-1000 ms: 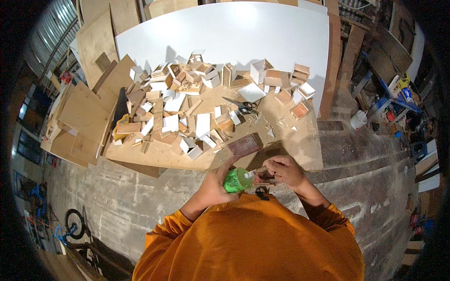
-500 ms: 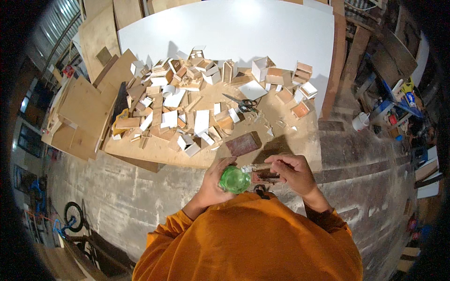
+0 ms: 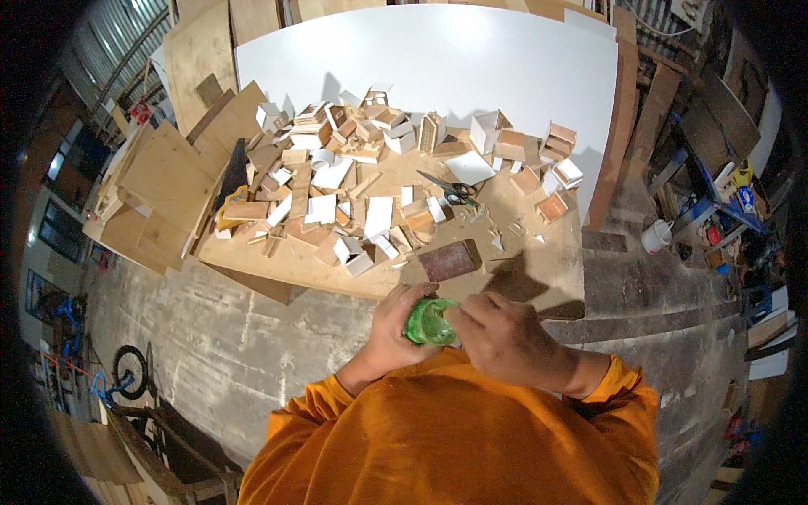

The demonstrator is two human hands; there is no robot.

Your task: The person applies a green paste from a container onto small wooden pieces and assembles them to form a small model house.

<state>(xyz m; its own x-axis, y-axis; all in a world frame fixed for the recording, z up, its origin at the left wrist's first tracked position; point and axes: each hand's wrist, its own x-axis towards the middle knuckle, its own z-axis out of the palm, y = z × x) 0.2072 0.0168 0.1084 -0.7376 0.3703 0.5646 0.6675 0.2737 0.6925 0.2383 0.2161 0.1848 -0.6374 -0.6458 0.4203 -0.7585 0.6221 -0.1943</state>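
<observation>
Close to my body, just off the table's near edge, my left hand (image 3: 389,330) is wrapped round a green see-through plastic cup (image 3: 421,325), which looks like a cut-off bottle base. The cup is tilted so its opening shows. My right hand (image 3: 515,343) is closed, fingertips at the cup's rim. The thin white-tipped stick it held a moment earlier is now hidden by the fingers and cup. Beyond the hands, a dark red-brown flat block (image 3: 449,261) lies at the table's near edge, with black-handled scissors (image 3: 457,194) farther back.
Small wood and white-board box models (image 3: 370,126) and offcuts are heaped across the wooden table (image 3: 539,273). A large white panel (image 3: 421,59) stands behind. Plywood sheets (image 3: 160,185) lean at left. A white bucket (image 3: 656,236) sits on the floor at right.
My right hand has moved left and brought the stick to the cup. The cup has tipped, now showing its opening. The view has shifted slightly.
</observation>
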